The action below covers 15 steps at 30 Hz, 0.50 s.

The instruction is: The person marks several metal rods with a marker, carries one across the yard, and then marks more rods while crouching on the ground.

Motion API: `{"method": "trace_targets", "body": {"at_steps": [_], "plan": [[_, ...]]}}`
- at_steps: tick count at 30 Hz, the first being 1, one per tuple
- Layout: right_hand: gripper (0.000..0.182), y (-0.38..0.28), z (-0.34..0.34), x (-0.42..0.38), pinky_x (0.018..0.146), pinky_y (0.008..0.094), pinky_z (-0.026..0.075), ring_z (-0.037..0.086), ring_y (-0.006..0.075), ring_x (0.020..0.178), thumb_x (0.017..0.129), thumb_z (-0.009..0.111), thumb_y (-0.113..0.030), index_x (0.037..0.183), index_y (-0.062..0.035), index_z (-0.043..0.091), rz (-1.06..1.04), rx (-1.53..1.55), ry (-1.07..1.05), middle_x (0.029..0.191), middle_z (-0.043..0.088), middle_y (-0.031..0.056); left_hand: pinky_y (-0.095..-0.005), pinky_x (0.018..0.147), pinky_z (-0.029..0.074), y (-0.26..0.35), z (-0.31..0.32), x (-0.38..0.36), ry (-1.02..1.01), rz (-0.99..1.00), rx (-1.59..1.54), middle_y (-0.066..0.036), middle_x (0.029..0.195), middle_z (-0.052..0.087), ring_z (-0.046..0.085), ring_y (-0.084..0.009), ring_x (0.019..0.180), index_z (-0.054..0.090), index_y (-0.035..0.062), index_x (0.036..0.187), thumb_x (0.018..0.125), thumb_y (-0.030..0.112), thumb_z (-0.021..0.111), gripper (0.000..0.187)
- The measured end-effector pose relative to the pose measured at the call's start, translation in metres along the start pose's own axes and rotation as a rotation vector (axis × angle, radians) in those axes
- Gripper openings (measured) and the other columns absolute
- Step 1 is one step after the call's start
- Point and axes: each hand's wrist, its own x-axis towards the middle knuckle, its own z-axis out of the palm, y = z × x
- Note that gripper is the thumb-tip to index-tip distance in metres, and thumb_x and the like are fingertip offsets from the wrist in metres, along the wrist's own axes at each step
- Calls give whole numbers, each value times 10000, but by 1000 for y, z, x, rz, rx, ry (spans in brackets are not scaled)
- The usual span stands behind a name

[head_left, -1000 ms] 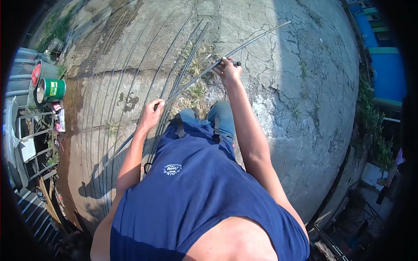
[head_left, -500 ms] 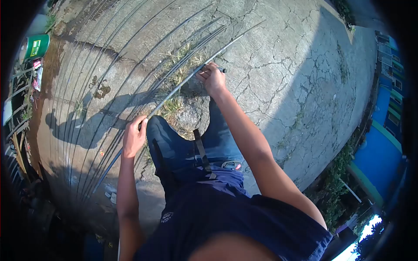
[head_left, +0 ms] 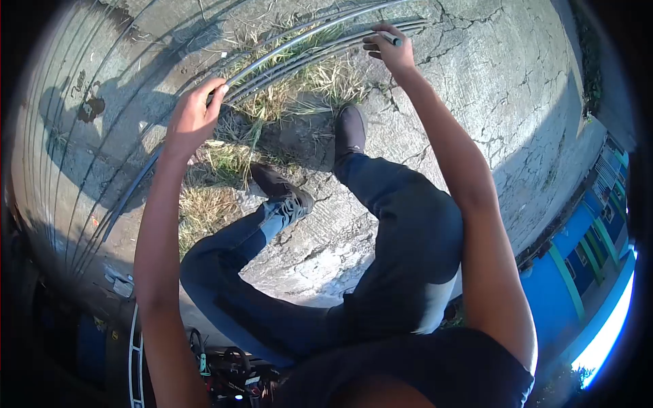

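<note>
A long grey metal rod (head_left: 292, 45) crosses in front of me, arching from the upper right down to the lower left. My left hand (head_left: 194, 117) is closed around it, thumb and fingertips on its upper side. In my right hand (head_left: 396, 53) is a small dark marker (head_left: 390, 37), a pale greenish end showing above the palm. The fingertips of that hand are right beside a bundle of thinner rods (head_left: 320, 53) on the ground, just below the arching rod. Dry grass (head_left: 272, 102) lies beneath the rods.
More long thin rods (head_left: 102, 132) spread across the cracked concrete (head_left: 469, 88) on the left. My shoes (head_left: 350, 129) stand near the grass. Behind me at lower left is a ladder-like metal frame (head_left: 136, 360). A blue building (head_left: 558, 272) borders the right side.
The rod is now farther from my body, with my left hand still on it. My right hand has come away from the rod, keeping the marker. My legs and viewpoint have shifted.
</note>
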Motion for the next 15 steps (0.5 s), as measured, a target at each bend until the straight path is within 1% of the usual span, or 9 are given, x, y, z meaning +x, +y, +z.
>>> {"method": "trace_targets", "body": {"at_steps": [1,2,4,6,7,8,10,11,15], "plan": [[282,47,-7,22,855,388,603,762,288,932,939,621,-88,1219,-85,663,-332,-493,144,1041,765,136,-376,686,489,-13,8,10,16,22,69,-196,887,688,606,-302,691,674,32,1174,1033,286,601,300],[282,67,-4,29,855,388,603,762,288,932,939,621,-88,1219,-85,663,-344,-512,130,1041,765,136,-380,676,484,-27,19,17,38,52,138,-190,881,686,595,-307,678,673,37,1173,1036,292,594,300],[325,98,-4,35,870,375,595,753,316,955,911,653,-87,1235,-106,657,-602,-698,61,1082,751,160,-395,663,469,-57,37,23,45,19,-6,-194,849,669,575,-299,664,667,36,1174,1039,293,591,300],[425,122,-1,47,897,437,578,703,390,1043,821,694,-5,1231,-100,642,-741,-827,-80,1126,723,184,-351,772,483,-68,43,25,-78,-100,68,-164,966,683,595,-213,809,642,18,1243,1059,310,572,352],[468,129,1,50,921,452,562,672,392,1090,793,705,2,1242,-110,635,-800,-895,-115,1147,707,180,-379,803,487,-83,51,29,-112,-86,79,-179,966,687,634,-266,854,640,22,1242,1068,308,553,346],[512,135,7,55,946,466,546,641,394,1137,765,717,10,1252,-119,628,-865,-960,-148,1168,691,176,-379,803,487,-96,62,31,-84,-78,82,-179,966,687,634,-266,854,640,22,1242,1068,308,553,346],[563,146,17,69,989,477,512,595,381,1176,732,720,24,1264,-126,616,-1022,-1010,-174,1194,658,162,-447,760,494,-115,81,35,80,172,130,-213,928,680,652,-374,829,650,47,1176,1060,288,553,284],[540,151,23,75,1008,474,498,600,372,1168,741,701,21,1257,-114,617,-1042,-1007,-176,1181,655,152,-466,810,498,-121,88,37,68,170,181,-222,972,686,660,-407,926,633,49,1195,1055,293,560,290],[442,169,32,95,1003,479,481,592,326,1154,840,662,-71,1268,-164,612,-1123,-1088,-152,1165,627,102,-481,769,482,-132,113,47,75,147,202,-215,949,675,642,-422,885,619,59,1183,1048,277,567,262]]}}
